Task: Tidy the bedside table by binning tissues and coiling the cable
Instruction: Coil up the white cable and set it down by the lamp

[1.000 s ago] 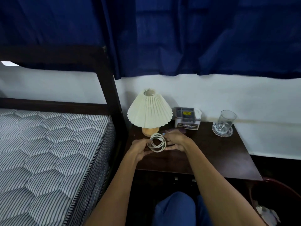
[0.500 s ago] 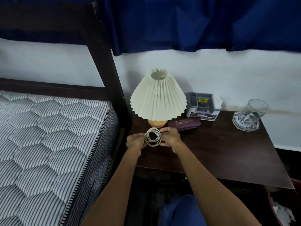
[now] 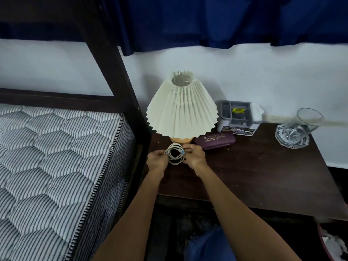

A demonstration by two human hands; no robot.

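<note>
Both hands pinch the coiled white cable (image 3: 175, 154) near the surface's (image 3: 263, 176) rear left corner: left hand (image 3: 157, 162) and right hand (image 3: 194, 157) fingers clamped on opposite sides, likely keeping the loops from springing apart.

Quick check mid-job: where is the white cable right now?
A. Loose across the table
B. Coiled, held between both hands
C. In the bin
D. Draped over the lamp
B: the white cable forms a coil pinched by the left hand and right hand, just in front of the lamp.
</note>
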